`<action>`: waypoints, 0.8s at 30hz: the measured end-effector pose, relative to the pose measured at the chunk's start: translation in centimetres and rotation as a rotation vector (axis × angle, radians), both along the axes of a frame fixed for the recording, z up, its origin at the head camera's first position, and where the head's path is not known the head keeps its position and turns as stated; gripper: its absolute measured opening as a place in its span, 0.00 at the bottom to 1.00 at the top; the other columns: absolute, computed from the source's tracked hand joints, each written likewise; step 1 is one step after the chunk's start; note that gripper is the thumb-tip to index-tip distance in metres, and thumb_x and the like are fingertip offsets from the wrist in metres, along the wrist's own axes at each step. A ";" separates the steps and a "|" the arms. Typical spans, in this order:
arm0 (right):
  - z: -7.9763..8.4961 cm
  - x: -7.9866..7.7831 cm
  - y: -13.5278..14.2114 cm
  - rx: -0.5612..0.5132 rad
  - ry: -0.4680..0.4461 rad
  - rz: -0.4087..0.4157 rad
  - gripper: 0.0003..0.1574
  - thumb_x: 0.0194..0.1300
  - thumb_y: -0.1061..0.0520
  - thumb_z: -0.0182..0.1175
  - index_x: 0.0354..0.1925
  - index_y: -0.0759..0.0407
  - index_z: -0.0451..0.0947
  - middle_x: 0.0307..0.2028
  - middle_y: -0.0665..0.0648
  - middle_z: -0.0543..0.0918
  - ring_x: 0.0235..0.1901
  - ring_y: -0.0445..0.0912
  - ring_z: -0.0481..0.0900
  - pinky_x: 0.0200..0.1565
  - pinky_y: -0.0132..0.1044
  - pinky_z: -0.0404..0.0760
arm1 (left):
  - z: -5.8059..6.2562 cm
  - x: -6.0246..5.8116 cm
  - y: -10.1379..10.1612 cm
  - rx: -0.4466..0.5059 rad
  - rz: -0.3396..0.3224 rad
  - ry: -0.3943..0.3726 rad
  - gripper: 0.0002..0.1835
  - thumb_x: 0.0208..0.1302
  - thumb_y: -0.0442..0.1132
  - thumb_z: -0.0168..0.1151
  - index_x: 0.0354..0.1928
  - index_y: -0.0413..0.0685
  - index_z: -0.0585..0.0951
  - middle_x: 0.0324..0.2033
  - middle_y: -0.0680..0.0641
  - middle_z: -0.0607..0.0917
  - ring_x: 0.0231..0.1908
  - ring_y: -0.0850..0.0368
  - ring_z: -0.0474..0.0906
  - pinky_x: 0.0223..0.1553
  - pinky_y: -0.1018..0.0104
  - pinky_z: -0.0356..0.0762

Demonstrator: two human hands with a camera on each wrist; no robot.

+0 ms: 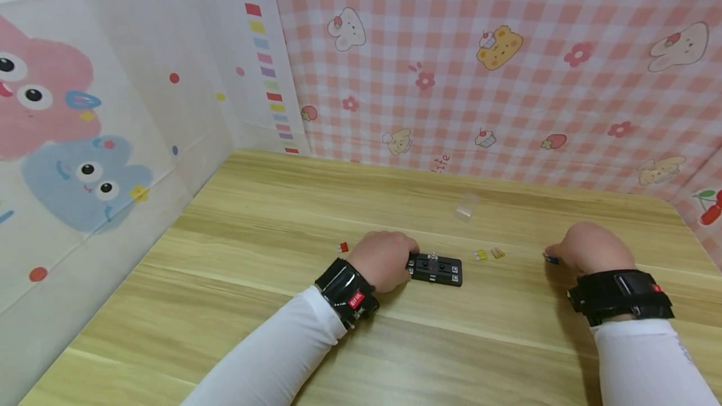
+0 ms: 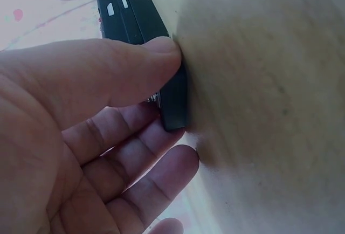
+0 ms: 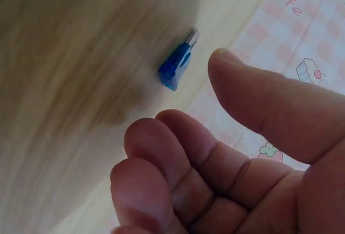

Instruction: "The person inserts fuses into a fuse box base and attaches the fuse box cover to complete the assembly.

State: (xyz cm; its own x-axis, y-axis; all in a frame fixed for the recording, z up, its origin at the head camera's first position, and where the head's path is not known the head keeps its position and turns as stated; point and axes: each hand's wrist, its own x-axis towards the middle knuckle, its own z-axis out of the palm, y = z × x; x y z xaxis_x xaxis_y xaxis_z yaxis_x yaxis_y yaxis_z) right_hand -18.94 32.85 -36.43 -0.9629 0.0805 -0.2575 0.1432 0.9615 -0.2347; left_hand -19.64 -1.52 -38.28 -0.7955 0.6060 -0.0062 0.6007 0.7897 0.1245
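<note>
My left hand (image 1: 386, 260) pinches the left end of a black fuse block (image 1: 442, 270) lying on the table. In the left wrist view the thumb (image 2: 156, 56) presses one side of the block (image 2: 175, 102), and fingers touch the other side. At the right, my right hand (image 1: 595, 248) is beside a small blue blade fuse (image 1: 551, 259). The right wrist view shows this blue fuse (image 3: 177, 64) on the tabletop, apart from the loosely bent fingers (image 3: 153, 148) and thumb, with nothing between them.
A yellow blade fuse (image 1: 480, 255) and a tan one (image 1: 497, 253) lie right of the block. Left of my left hand is a red blade fuse (image 1: 343, 247). Farther back lies a clear plastic piece (image 1: 465, 207). Patterned cloth (image 1: 395, 36) hangs behind the wooden table (image 1: 271, 205).
</note>
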 end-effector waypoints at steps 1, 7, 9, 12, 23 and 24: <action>0.0 0.0 0.0 0.001 0.000 -0.001 0.29 0.58 0.42 0.59 0.08 0.56 0.73 0.11 0.49 0.65 0.16 0.47 0.64 0.19 0.37 0.62 | 0.0 0.0 0.0 0.001 0.000 -0.001 0.18 0.51 0.47 0.69 0.46 0.56 0.82 0.37 0.58 0.83 0.31 0.63 0.72 0.39 0.61 0.73; 0.2 -0.2 -0.2 0.002 -0.011 -0.003 0.28 0.57 0.42 0.60 0.10 0.57 0.76 0.13 0.50 0.67 0.17 0.47 0.65 0.20 0.38 0.63 | 0.0 0.1 -0.1 0.007 0.016 -0.012 0.18 0.50 0.47 0.70 0.46 0.56 0.82 0.36 0.58 0.82 0.30 0.63 0.71 0.38 0.62 0.72; 0.3 -0.2 -0.2 0.003 -0.012 0.002 0.27 0.57 0.42 0.60 0.11 0.57 0.77 0.14 0.51 0.67 0.18 0.48 0.65 0.20 0.38 0.64 | 0.0 0.1 -0.1 0.003 0.019 -0.011 0.18 0.50 0.47 0.70 0.46 0.56 0.82 0.36 0.58 0.82 0.30 0.63 0.71 0.38 0.62 0.72; 0.3 -0.2 -0.2 0.003 -0.004 0.010 0.26 0.55 0.42 0.61 0.11 0.57 0.77 0.14 0.51 0.67 0.18 0.48 0.65 0.21 0.39 0.64 | 0.0 0.1 0.0 -0.005 0.017 -0.005 0.18 0.51 0.47 0.70 0.46 0.57 0.82 0.36 0.58 0.82 0.30 0.63 0.71 0.37 0.62 0.72; 0.1 -0.6 0.2 0.012 0.005 0.055 0.23 0.54 0.45 0.63 0.10 0.56 0.75 0.15 0.52 0.68 0.18 0.48 0.66 0.21 0.39 0.64 | 0.0 0.1 0.2 -0.019 0.017 -0.002 0.19 0.51 0.47 0.69 0.47 0.56 0.82 0.37 0.57 0.83 0.31 0.63 0.72 0.40 0.61 0.73; 0.1 -0.6 0.2 0.011 0.000 0.056 0.23 0.54 0.46 0.63 0.10 0.56 0.75 0.15 0.52 0.68 0.18 0.48 0.66 0.21 0.39 0.64 | 0.0 0.0 0.1 -0.020 0.017 -0.002 0.19 0.51 0.47 0.69 0.47 0.57 0.82 0.37 0.57 0.83 0.31 0.63 0.72 0.40 0.61 0.73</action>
State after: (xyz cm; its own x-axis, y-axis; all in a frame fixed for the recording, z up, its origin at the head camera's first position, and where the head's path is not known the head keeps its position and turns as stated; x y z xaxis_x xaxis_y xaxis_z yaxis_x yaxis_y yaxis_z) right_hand -19.58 33.08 -36.32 -0.9660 0.0293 -0.2570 0.0890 0.9705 -0.2241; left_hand -19.60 -1.37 -38.29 -0.8055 0.5923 -0.0193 0.5871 0.8020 0.1097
